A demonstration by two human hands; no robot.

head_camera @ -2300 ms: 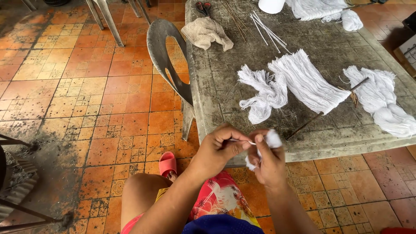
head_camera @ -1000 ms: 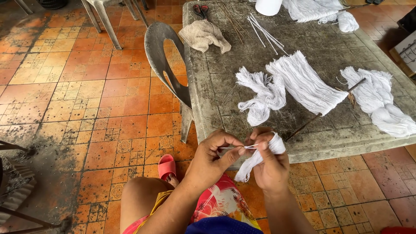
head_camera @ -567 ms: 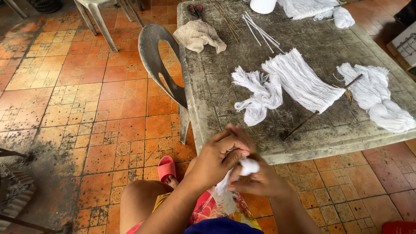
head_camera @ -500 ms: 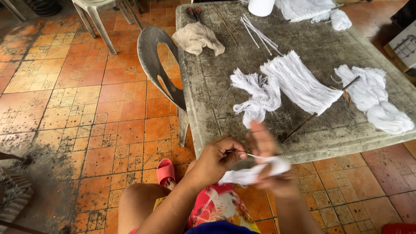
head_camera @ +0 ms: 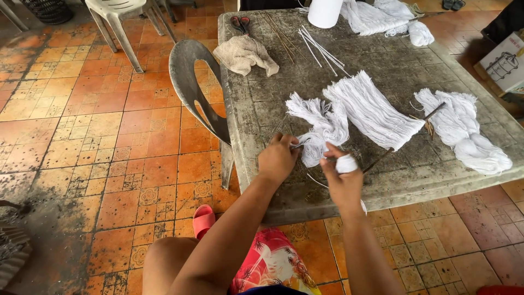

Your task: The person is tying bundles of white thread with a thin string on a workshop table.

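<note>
At lower centre, the left hand (head_camera: 278, 159) pinches a thin stick (head_camera: 296, 146); just right of it, the right hand (head_camera: 341, 183) clutches a small white thread bundle (head_camera: 346, 163) over the grey table (head_camera: 393, 60).

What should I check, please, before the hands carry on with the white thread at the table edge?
1. Left hand on the thread bunch: ok, fingertips touch its near end.
2. Right hand grip on the small white wad: ok, wrapped at the fingers.
3. Strand taut between the hands: cannot tell, too thin.
4. Thread bunch fully on the table: ok.
5. Scissors within reach: not ok, at the far corner.
6. Thin sticks clear of the hands: ok, they lie far off.
</note>
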